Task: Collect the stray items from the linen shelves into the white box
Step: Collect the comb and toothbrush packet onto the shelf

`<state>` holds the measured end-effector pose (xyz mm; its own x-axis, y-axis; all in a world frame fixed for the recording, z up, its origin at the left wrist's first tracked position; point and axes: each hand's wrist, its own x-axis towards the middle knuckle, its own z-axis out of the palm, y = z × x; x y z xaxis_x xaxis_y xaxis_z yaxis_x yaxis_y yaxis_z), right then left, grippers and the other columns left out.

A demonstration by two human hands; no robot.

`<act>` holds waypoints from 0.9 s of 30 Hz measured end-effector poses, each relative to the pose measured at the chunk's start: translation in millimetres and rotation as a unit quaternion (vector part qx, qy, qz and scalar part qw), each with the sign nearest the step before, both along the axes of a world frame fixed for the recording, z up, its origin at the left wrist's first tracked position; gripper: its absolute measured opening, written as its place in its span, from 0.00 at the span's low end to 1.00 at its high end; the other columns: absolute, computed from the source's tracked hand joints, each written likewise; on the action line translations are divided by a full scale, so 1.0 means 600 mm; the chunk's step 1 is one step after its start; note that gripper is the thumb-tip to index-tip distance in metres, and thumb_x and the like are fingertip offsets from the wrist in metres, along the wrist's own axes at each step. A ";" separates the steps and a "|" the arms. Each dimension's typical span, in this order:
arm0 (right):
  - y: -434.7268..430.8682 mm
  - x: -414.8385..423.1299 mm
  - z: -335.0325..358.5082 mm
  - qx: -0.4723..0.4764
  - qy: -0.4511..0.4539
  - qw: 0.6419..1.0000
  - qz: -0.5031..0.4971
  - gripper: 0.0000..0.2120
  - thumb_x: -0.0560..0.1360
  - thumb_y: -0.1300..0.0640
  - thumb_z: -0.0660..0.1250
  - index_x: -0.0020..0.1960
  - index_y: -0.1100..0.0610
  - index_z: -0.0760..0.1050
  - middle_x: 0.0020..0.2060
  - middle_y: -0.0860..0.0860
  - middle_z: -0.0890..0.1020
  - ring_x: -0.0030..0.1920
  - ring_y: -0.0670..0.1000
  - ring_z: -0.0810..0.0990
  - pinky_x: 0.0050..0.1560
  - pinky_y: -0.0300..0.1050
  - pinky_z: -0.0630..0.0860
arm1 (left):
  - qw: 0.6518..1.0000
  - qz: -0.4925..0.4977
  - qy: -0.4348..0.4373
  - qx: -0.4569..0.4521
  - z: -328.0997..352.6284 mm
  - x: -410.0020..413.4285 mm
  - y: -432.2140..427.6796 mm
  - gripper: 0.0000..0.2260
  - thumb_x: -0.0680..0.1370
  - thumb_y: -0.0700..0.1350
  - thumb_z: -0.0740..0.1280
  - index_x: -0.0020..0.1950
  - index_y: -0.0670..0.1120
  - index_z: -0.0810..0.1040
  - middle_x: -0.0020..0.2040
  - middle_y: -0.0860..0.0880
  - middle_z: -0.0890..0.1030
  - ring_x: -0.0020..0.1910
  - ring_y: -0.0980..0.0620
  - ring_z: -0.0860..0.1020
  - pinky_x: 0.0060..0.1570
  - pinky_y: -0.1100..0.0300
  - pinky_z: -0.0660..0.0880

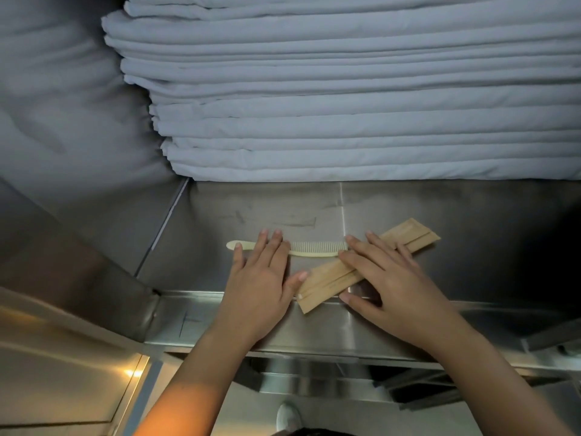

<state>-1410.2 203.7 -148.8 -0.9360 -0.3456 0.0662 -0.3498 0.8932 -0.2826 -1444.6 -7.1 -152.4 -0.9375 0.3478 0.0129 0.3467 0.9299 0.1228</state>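
Observation:
A pale yellow comb lies across the steel shelf, its handle end pointing left. A long tan paper packet lies diagonally, its near end at the shelf's front lip and its far end toward the right. My left hand lies flat with straight fingers over the comb's handle, thumb tip touching the packet. My right hand lies flat across the packet's middle, fingertips by the comb's right end, thumb on the shelf lip. The white box is out of view.
A tall stack of folded white linen fills the back of the shelf. More bunched white bedding sits to the left. Lower steel shelf edges and a shoe show below the front lip.

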 end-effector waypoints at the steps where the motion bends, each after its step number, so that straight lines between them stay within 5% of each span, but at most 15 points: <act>1: 0.000 0.004 -0.001 -0.001 0.005 1.000 0.006 0.30 0.74 0.37 0.54 0.73 0.45 0.57 0.75 0.43 0.53 0.74 0.45 0.44 0.70 0.47 0.37 | 1.000 -0.001 0.001 0.007 0.000 0.007 -0.002 0.39 0.70 0.64 0.32 0.75 0.47 0.54 0.77 0.50 0.50 0.75 0.53 0.42 0.70 0.51 0.38; 6: -0.008 0.018 -0.003 -0.006 0.067 0.998 0.016 0.28 0.71 0.46 0.69 0.68 0.53 0.69 0.70 0.53 0.67 0.72 0.56 0.61 0.67 0.57 0.51 | 0.997 -0.014 0.017 0.073 -0.004 0.038 -0.010 0.37 0.73 0.64 0.37 0.71 0.45 0.64 0.76 0.47 0.57 0.74 0.55 0.43 0.69 0.53 0.37; 11: -0.016 0.006 -0.002 0.011 0.080 0.996 0.036 0.31 0.72 0.48 0.69 0.72 0.50 0.63 0.72 0.52 0.63 0.73 0.57 0.56 0.68 0.59 0.50 | 0.994 -0.042 0.048 0.091 0.004 0.027 -0.021 0.36 0.74 0.65 0.42 0.70 0.42 0.67 0.74 0.45 0.62 0.73 0.52 0.46 0.69 0.49 0.42; 14: -0.018 0.004 -0.008 0.004 0.073 0.996 0.041 0.31 0.73 0.47 0.66 0.73 0.48 0.59 0.73 0.50 0.59 0.74 0.56 0.52 0.69 0.58 0.46 | 0.998 -0.048 0.026 0.044 0.012 0.011 -0.025 0.39 0.73 0.69 0.40 0.75 0.46 0.56 0.77 0.49 0.51 0.72 0.54 0.38 0.69 0.52 0.36; 17: -0.019 0.010 -0.013 -0.002 0.091 0.995 0.034 0.31 0.71 0.51 0.71 0.71 0.52 0.64 0.71 0.53 0.66 0.71 0.60 0.60 0.67 0.62 0.52 | 0.999 -0.053 -0.001 -0.003 0.005 0.002 -0.019 0.33 0.73 0.65 0.38 0.76 0.52 0.44 0.76 0.53 0.41 0.71 0.56 0.32 0.68 0.52 0.32; 27: -0.014 0.025 -0.014 0.010 0.140 0.990 0.028 0.31 0.64 0.58 0.77 0.65 0.57 0.73 0.65 0.58 0.73 0.65 0.65 0.69 0.60 0.68 0.63 | 0.998 -0.054 -0.012 -0.026 -0.004 0.016 -0.020 0.40 0.66 0.68 0.25 0.75 0.54 0.43 0.74 0.56 0.38 0.70 0.56 0.32 0.69 0.49 0.35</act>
<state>-1395.4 195.3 -156.9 -0.8612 -0.4003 0.3133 -0.4611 0.8746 -0.1499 -1434.9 -18.9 -154.8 -0.8944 0.4462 -0.0295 0.4425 0.8927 0.0857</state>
